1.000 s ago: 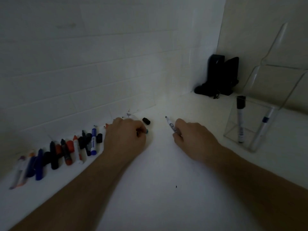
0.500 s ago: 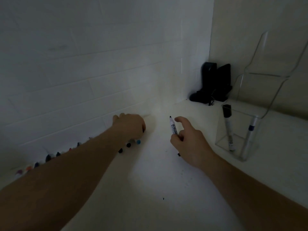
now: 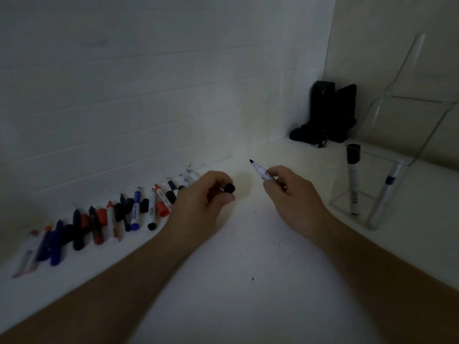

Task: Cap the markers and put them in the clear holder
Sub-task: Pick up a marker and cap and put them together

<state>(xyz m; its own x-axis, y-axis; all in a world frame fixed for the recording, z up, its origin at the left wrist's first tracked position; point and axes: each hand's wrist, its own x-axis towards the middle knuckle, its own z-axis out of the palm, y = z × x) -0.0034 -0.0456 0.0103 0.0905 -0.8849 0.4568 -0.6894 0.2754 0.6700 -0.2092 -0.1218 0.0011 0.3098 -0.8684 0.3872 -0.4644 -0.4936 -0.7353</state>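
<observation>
My right hand (image 3: 289, 194) pinches an uncapped white marker (image 3: 260, 171), its black tip pointing up and to the left. My left hand (image 3: 203, 199) holds a black cap (image 3: 229, 188) between thumb and fingers, a short gap left of the marker tip. A clear holder (image 3: 367, 194) stands at the right with two capped markers in it, one black-capped (image 3: 352, 180) and one with a blue band (image 3: 387, 184). A row of several markers and loose caps (image 3: 111, 217) lies along the wall at the left.
A white counter (image 3: 248, 269) runs into a corner of white tiled walls. A black object (image 3: 325, 115) stands in the back corner. A tall clear leaflet stand (image 3: 407, 95) rises behind the holder.
My left hand has come away from the row of markers holding a black cap and moved toward the marker. My right hand keeps the marker, its tip now tilted further left.
</observation>
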